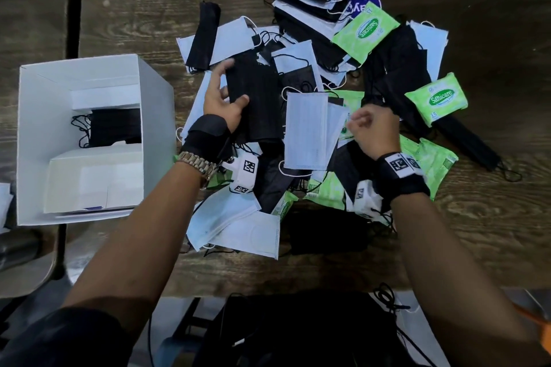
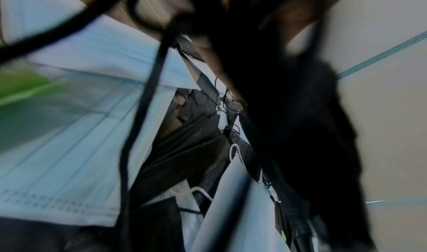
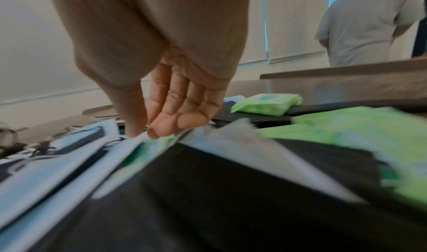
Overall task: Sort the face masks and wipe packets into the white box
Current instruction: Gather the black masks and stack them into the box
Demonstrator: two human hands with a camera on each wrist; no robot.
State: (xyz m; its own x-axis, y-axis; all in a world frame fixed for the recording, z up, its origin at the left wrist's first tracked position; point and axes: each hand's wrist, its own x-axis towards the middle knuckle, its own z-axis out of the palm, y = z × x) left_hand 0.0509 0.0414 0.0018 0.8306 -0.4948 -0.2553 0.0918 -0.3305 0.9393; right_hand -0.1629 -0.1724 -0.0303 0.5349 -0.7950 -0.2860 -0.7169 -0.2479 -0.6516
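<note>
At frame centre, the left hand [image 1: 222, 104] grips a black mask [image 1: 255, 98] atop the tabletop [image 1: 492, 232] pile, while the right hand [image 1: 372, 131] pinches a green wipe packet's [image 3: 148, 151] edge. The white box [image 1: 80, 134], centre left, already holds black masks.

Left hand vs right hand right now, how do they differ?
The left hand grips a black mask by its edge, thumb on top; the right hand has fingers curled down on the pile, its fingertips pinching at a white mask's edge over a green packet. The left hand sits nearer the white box. Both hover over the same heap.
</note>
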